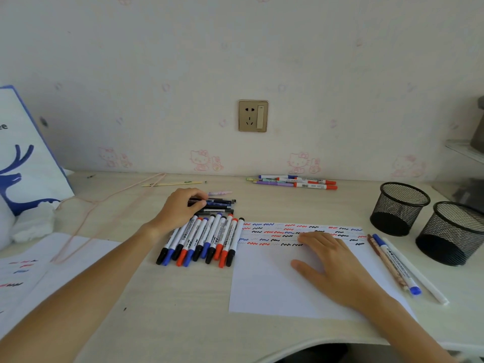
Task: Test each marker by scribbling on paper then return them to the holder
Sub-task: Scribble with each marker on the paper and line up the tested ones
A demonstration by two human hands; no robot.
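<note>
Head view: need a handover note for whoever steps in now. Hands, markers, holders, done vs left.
Left hand: fingers curled on the dark pens stacked behind the marker row.
Right hand: flat on the paper, holding nothing.
Marker row: capped red, blue and black markers lying side by side left of the paper.
Three more pens lie right of the paper; another bunch sits by the wall.
Mesh holders: both look empty.
Done: rows of red, blue and black scribbles across the top of the paper.
Left: test whatever is untested, then put everything into the holders.
</note>
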